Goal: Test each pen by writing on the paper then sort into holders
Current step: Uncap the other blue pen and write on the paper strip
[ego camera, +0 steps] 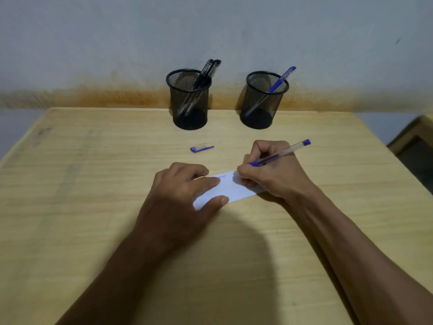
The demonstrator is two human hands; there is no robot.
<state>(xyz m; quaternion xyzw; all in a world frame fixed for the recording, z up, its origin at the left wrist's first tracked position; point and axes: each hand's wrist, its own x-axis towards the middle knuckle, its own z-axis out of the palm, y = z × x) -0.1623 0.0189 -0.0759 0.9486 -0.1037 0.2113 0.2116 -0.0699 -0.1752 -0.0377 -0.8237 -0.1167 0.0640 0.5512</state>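
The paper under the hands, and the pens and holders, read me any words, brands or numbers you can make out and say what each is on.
Paper: blue handwriting near its top edge, too small and blurred to read.
Pen in the right hand: no legible print.
Pen cap, left holder, right holder: no text visible.

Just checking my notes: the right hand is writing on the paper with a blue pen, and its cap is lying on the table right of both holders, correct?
Not quite. In the head view the blue cap lies in front of the left holder, not right of both. The rest holds: the right hand writes on the paper with the blue pen.
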